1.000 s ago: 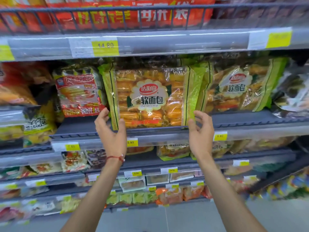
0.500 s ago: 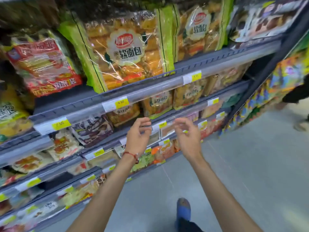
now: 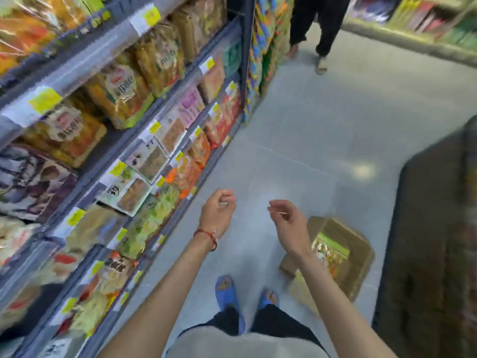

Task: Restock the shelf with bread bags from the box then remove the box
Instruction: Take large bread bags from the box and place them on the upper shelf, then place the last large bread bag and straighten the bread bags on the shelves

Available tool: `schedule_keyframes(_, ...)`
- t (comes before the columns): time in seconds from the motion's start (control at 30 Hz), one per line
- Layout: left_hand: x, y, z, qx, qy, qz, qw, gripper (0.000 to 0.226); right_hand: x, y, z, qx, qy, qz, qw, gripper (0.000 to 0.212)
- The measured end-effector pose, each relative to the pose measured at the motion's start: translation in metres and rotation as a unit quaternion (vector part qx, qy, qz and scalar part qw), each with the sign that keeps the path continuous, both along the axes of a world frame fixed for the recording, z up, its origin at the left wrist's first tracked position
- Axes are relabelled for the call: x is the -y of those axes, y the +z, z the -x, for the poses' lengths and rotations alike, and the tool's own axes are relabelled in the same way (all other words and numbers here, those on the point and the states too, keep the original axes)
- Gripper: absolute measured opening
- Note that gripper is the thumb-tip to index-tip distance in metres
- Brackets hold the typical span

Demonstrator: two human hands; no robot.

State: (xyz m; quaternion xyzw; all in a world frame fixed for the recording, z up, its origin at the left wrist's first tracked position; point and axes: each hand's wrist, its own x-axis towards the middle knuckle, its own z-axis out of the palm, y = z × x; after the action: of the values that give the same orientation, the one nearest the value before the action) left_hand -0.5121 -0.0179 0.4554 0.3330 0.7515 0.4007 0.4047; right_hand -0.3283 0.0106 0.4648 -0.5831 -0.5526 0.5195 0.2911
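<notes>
Red cord at the wrist marks the left hand, fingers loosely curled, gripping nothing. The right hand hangs just beside it – also slack and empty. Below the right forearm, the cardboard box sits open on the grey floor, a green-edged bread bag inside. To the left runs the shelf – bread bags packed in tilted rows, everything blurred.

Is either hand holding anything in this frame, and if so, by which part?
Nothing is held. The left hand and the right hand hang empty with loosely curled fingers above the floor; the box sits untouched below the right hand.
</notes>
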Motion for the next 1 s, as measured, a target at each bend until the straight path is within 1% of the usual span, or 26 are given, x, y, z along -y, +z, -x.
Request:
schedule_keyframes(0.1, 0.007, -0.007, -0.058, 0.017, -0.047, 0.001, 0.999, 0.025, 0.027, -0.01, -0.058, 0.006, -0.058, 0.025, 0.998, 0.017)
schedule_keyframes(0.2, 0.024, -0.013, -0.12, 0.044, -0.072, 0.015, 0.996, 0.022, 0.057, -0.018, -0.117, 0.009, -0.104, 0.038, 0.994, 0.018)
schedule_keyframes(0.43, 0.09, -0.025, -0.262, 0.073, -0.118, 0.065, 0.988, 0.018, 0.128, -0.035, -0.261, 0.002, -0.161, 0.072, 0.984, 0.02)
schedule_keyframes(0.53, 0.112, -0.032, -0.313, 0.08, -0.127, 0.072, 0.986, 0.021, 0.144, -0.042, -0.312, 0.008, -0.179, 0.081, 0.981, 0.019)
schedule_keyframes(0.63, 0.126, -0.04, -0.346, 0.093, -0.116, 0.077, 0.986, 0.026, 0.143, -0.048, -0.346, 0.013, -0.173, 0.108, 0.979, 0.016)
schedule_keyframes(0.77, 0.122, -0.055, -0.364, 0.094, -0.094, 0.09, 0.987, 0.021, 0.126, -0.059, -0.372, 0.019, -0.141, 0.136, 0.981, 0.015)
schedule_keyframes(0.9, 0.092, -0.085, -0.375, 0.086, -0.059, 0.127, 0.986, 0.019, 0.096, -0.075, -0.387, 0.042, -0.108, 0.149, 0.982, 0.016)
schedule_keyframes(1.0, 0.068, -0.11, -0.39, 0.084, -0.061, 0.178, 0.978, 0.018, 0.067, -0.094, -0.396, 0.073, -0.092, 0.161, 0.98, 0.018)
